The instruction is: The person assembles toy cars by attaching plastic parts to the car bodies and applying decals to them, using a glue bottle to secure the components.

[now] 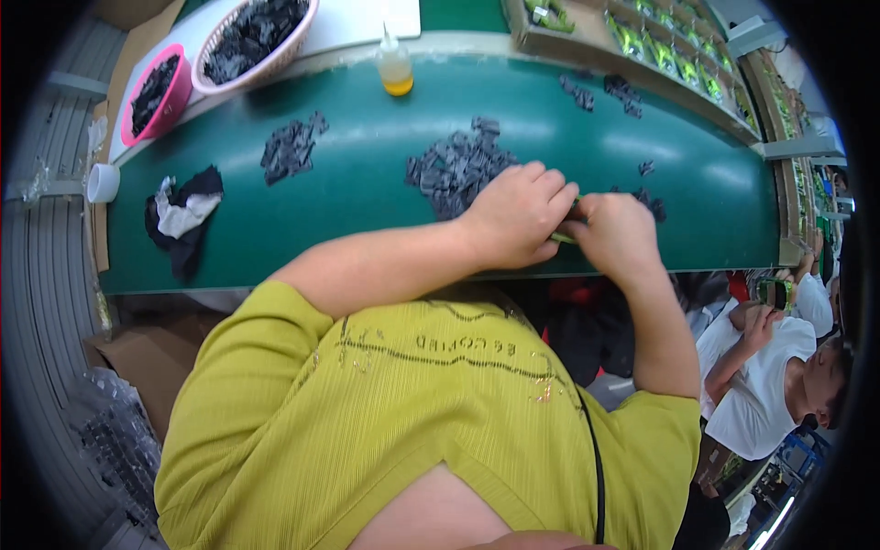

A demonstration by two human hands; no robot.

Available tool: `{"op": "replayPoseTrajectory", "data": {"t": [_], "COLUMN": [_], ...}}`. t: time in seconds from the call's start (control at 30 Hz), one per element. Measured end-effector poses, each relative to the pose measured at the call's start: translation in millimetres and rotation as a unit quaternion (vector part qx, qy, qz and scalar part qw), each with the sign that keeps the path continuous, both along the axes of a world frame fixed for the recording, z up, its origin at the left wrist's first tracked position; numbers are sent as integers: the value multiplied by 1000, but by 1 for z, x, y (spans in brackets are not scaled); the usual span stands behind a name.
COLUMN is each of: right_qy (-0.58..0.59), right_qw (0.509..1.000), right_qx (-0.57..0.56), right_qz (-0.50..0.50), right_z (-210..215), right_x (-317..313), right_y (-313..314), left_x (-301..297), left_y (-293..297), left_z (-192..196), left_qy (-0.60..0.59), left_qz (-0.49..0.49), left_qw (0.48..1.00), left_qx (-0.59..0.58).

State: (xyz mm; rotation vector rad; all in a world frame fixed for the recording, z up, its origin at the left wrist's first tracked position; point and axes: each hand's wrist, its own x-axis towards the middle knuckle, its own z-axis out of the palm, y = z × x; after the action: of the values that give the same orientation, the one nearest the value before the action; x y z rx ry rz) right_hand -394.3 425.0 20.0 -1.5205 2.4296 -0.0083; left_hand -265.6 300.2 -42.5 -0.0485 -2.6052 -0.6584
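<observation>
Both hands meet over the front edge of the green table (357, 220). My left hand (521, 213) and my right hand (616, 231) are closed on a small bright green part (563, 238), mostly covered by the fingers, so its kind does not show. Just beyond my left hand lies a heap of small black pieces (454, 170), flat and strip-like. A smaller cluster of the same black pieces (653, 203) sits right of my right hand.
More black pieces (290, 148) lie left. A squeeze bottle (395, 69) with yellow liquid stands at the back. Pink basket (261, 82), pink bowl (176, 96), white roll (104, 183) and black cloth (174, 240) are left. A cardboard tray (587, 50) holds green parts. Another person (761, 376) sits right.
</observation>
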Motion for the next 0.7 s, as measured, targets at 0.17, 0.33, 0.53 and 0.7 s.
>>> {"op": "replayPoseTrajectory", "data": {"t": [0.17, 0.33, 0.53, 0.7], "right_qy": [17, -58, -202, -237], "right_qw": [1000, 998, 954, 905], "right_qx": [12, -8, -180, -273], "right_qz": [-6, -37, -131, -225], "right_z": [4, 2, 17, -27], "right_x": [3, -5, -41, -92], "right_y": [-3, 3, -6, -60], "left_x": [3, 3, 3, -3], "left_y": [-1, -2, -6, -5], "left_z": [-4, -2, 2, 2], "left_qy": [9, -11, -6, -4], "left_qz": [-16, -9, 10, -2], "left_qw": [1000, 1000, 999, 999], "left_qx": [11, 22, 34, 34]}}
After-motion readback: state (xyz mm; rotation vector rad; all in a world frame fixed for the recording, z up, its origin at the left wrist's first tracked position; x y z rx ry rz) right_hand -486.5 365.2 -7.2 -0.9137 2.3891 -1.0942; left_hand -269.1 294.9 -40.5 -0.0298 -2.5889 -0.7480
